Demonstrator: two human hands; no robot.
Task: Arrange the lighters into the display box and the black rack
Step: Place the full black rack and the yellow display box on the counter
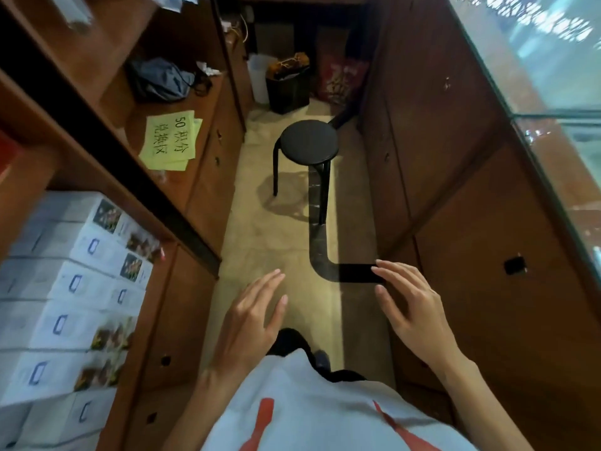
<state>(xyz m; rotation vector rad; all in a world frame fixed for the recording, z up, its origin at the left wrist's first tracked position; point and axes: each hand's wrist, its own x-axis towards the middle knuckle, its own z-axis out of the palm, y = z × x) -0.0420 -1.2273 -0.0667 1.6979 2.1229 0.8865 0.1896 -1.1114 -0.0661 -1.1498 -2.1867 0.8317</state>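
No lighters, display box or black rack show in the head view. My left hand [252, 315] hovers over the floor of a narrow aisle, fingers straight and spread, holding nothing. My right hand [408, 302] floats to its right at about the same height, fingers relaxed and empty. Both hands hang in front of my white and red shirt [312, 408].
A black round stool [308, 143] stands in the aisle ahead. Brown wooden cabinets [455, 206] line both sides. White boxes [65, 304] are stacked on the left shelf, with yellow paper signs [169, 138] above. A glass counter [553, 76] runs along the right; bags [287, 83] sit at the far end.
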